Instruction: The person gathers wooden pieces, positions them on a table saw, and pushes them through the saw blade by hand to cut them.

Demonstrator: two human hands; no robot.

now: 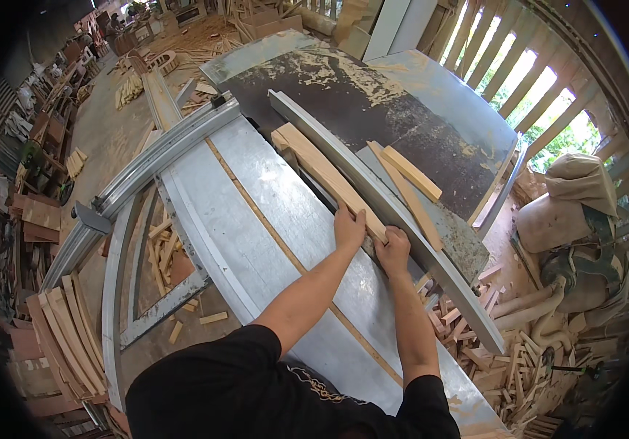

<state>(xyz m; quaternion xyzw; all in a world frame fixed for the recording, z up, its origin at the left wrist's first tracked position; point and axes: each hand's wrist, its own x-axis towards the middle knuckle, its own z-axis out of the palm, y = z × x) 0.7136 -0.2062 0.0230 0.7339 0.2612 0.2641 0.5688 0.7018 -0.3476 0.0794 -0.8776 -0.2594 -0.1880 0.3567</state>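
A long pale wooden plank point(319, 168) lies along the grey metal fence point(402, 219) of a table saw. My left hand point(349, 225) presses on the plank's near end, fingers curled over its side. My right hand point(393, 249) is closed over the plank's end right beside it, against the fence. The saw's metal table point(256, 212) stretches out beneath both hands.
Two more wood strips point(409, 186) rest on the far side of the fence on a dark dusty board point(373, 102). Offcuts point(490, 336) are piled on the floor at the right, curved wood pieces point(66, 329) at the left, dust-collector bags point(574, 212) at the far right.
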